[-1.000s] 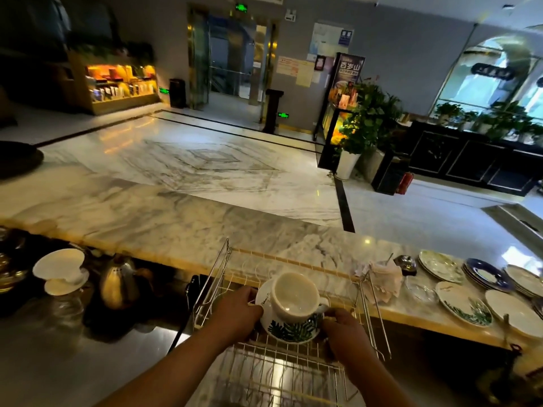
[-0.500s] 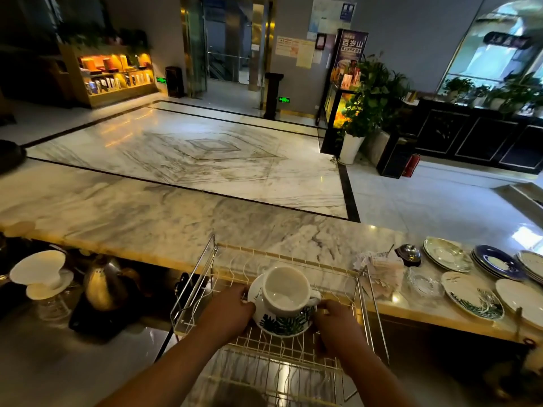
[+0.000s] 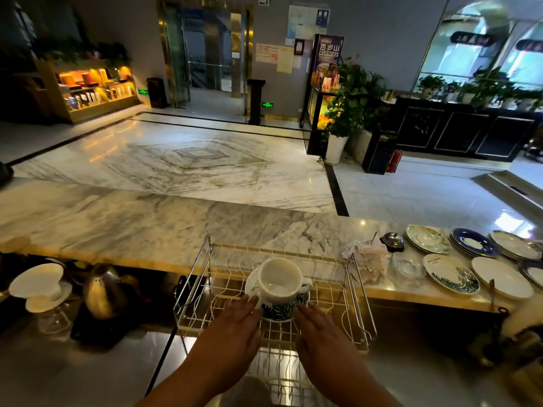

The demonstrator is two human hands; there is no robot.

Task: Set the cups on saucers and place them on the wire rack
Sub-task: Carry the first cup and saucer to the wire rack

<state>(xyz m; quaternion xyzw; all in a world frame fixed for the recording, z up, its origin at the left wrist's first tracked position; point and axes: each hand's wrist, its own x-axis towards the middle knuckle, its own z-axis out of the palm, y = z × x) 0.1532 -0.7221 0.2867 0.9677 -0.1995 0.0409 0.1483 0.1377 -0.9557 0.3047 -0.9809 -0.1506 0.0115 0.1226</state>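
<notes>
Flanking hands: left hand (image 3: 235, 321) and right hand (image 3: 320, 327) lie flat with fingers straight, one on each side of the load, gripping nothing; the left fingertips (image 3: 253, 302) touch the saucer's edge, while contact on the right cannot be told.
Cup: cup (image 3: 279, 282) stands upright on its saucer, white inside, green leaves outside, handle to the right.
Saucer: saucer (image 3: 252, 284) sits on the wire rack (image 3: 202, 271), towards its middle.
Handling: likely glazed ceramic, so stiff, slick and chip-prone; the cup sits loose and may slide if the saucer tips on the wires.
Hold: best taken by the saucer's rim on both sides and kept level, or the cup by its handle.
Surface: marble surface (image 3: 147, 227) behind the rack carries more plates (image 3: 451, 277) to the right.
Writing: a poster (image 3: 329, 49) reads 百岁山; script on the saucer is too small to read.
</notes>
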